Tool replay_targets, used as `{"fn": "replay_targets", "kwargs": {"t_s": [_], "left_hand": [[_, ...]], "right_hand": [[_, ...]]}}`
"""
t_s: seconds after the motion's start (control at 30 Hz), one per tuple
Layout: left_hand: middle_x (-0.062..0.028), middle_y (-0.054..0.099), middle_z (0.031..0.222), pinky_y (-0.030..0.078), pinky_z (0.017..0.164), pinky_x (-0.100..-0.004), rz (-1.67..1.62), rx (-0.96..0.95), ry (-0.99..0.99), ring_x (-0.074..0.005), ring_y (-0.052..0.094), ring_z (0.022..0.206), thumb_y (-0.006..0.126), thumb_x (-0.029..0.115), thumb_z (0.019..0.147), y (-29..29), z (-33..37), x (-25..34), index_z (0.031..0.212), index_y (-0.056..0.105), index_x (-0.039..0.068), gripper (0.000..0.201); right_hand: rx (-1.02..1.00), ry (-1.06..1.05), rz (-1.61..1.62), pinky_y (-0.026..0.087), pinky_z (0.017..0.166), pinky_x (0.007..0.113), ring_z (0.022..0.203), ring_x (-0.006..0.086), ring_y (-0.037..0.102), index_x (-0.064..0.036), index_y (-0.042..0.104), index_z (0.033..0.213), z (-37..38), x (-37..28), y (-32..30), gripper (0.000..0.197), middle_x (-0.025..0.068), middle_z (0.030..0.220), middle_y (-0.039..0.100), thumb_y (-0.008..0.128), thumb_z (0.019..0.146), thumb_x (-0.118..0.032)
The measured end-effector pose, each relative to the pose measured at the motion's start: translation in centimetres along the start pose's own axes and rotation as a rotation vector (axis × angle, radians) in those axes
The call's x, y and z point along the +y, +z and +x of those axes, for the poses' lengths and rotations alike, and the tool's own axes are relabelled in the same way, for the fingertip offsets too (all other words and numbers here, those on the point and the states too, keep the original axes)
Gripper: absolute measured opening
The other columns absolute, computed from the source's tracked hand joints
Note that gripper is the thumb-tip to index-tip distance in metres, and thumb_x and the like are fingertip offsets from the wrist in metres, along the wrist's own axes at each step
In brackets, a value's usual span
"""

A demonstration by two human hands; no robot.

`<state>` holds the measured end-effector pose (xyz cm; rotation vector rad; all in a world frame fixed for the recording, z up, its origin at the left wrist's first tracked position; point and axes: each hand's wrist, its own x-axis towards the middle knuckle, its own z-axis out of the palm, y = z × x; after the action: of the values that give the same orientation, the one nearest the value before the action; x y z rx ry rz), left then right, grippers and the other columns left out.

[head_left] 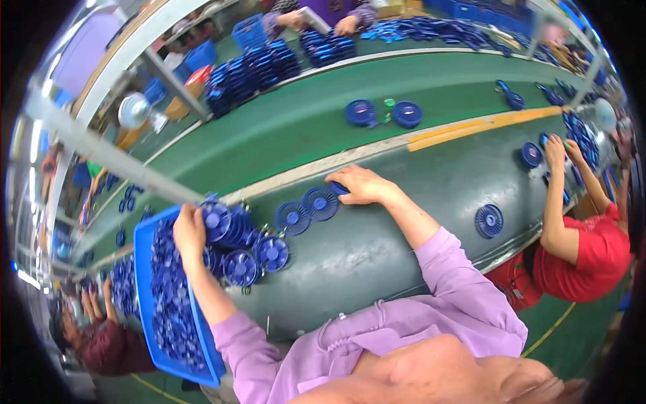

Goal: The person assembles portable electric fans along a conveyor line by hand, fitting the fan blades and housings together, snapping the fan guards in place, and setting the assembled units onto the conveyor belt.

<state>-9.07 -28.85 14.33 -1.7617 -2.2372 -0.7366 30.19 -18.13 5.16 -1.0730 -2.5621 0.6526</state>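
My left hand (190, 232) is at the inner edge of a blue crate (143, 303) filled with small dark blue plastic parts (171, 296). Its fingers are curled together, and whatever is in them is hidden. Right beside it, round blue fan heads (240, 267) with green and metal bits lie piled on the worktop. My right hand (363, 185) reaches across the dark green worktop (377, 252); its fingers close on the edge of a blue fan head (340, 188), mostly covered by the hand. Left of it, two fan heads (319, 204) lie flat in a row.
A single fan head (489, 221) lies to the right. Behind a pale rail runs a green conveyor belt (296, 124) carrying two fan heads (407, 114). A co-worker in red (579, 259) handles parts at right; another person works across the belt. A metal post (121, 151) slants at left.
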Motion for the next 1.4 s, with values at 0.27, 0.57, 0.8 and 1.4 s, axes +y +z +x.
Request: {"fn": "replay_targets", "kwargs": {"t_s": [0.27, 0.57, 0.8, 1.4], "left_hand": [[-0.0058, 0.063, 0.099, 0.045, 0.082, -0.0261, -0.704, 0.249, 0.046, -0.0129, 0.056, 0.091, 0.051, 0.013, 0.098, -0.3, -2.0, 7.7, 0.115, 0.06, -0.002, 0.025], [-0.008, 0.055, 0.124, 0.048, 0.095, -0.0411, -1.972, -0.375, -0.517, -0.0224, 0.055, 0.113, 0.046, 0.036, 0.1, 10.3, -7.4, 17.9, 0.127, 0.049, 0.009, 0.039], [-0.0064, 0.048, 0.139, 0.04, 0.104, -0.046, -2.272, -0.544, -0.586, -0.0238, 0.045, 0.127, 0.044, 0.041, 0.099, 10.5, -8.2, 17.2, 0.136, 0.045, 0.014, 0.046], [-0.0197, 0.051, 0.124, 0.045, 0.095, -0.0409, -1.023, 0.402, -0.207, -0.0286, 0.053, 0.111, 0.038, 0.026, 0.101, 10.8, -10.7, 19.3, 0.131, 0.041, -0.002, 0.041]], "right_hand": [[0.358, -0.095, 1.182, 0.051, 0.087, 0.03, 0.096, 0.0149, 0.064, 0.0011, 0.061, 0.115, 1.0, -0.6, -2.9, 0.026, 0.0096, 0.109, 0.067, 0.053, 0.091, -0.001], [0.755, -0.335, 0.646, 0.047, 0.092, 0.038, 0.105, 0.0282, 0.06, -0.0006, 0.065, 0.1, 0.2, -5.7, -1.5, 0.021, 0.0136, 0.11, 0.062, 0.055, 0.081, 0.003], [0.438, -0.423, 0.234, 0.035, 0.104, 0.049, 0.126, 0.0363, 0.039, -0.0068, 0.049, 0.13, 0.3, -6.5, 0.8, 0.065, 0.0162, 0.134, 0.042, 0.071, 0.075, -0.033], [0.312, -0.312, 1.032, 0.03, 0.108, 0.037, 0.128, 0.0276, 0.039, -0.0013, 0.031, 0.139, 1.5, -9.3, 6.4, 0.063, 0.0175, 0.133, 0.042, 0.052, 0.094, -0.041]]}}
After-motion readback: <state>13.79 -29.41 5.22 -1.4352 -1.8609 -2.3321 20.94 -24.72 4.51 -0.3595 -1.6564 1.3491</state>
